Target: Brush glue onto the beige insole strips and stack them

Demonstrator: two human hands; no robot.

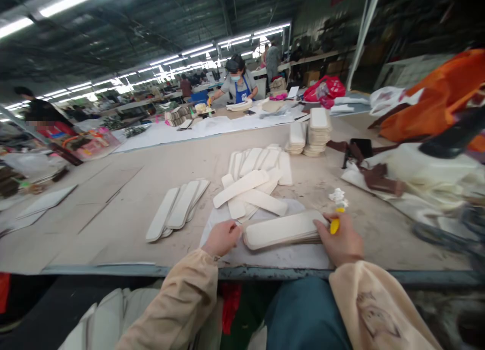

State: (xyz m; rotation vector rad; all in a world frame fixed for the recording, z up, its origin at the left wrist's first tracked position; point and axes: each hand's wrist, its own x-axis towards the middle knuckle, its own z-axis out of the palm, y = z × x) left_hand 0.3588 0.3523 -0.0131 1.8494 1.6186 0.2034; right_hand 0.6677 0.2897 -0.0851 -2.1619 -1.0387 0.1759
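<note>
A stack of long cream strips with rounded ends (282, 231) lies in front of me on a pale sheet (280, 258). At the stack's left end is my left hand (223, 237), its fingers curled together; what they hold, if anything, is hidden. My right hand (343, 239) grips a brush with a yellow handle (335, 225) and ragged white bristles that point away from me. The thumb of that hand rests on the right end of the stack. Just beyond, loose cream strips (242, 187) overlap in a crossed heap.
Fanned strips (182, 206) lie on the left, and neat stacks (318, 128) stand at the back. Orange cloth (435, 102), a whitish plastic container (428, 163) and brown scraps crowd the right. A co-worker in a blue apron (242, 90) works across the table (125, 223).
</note>
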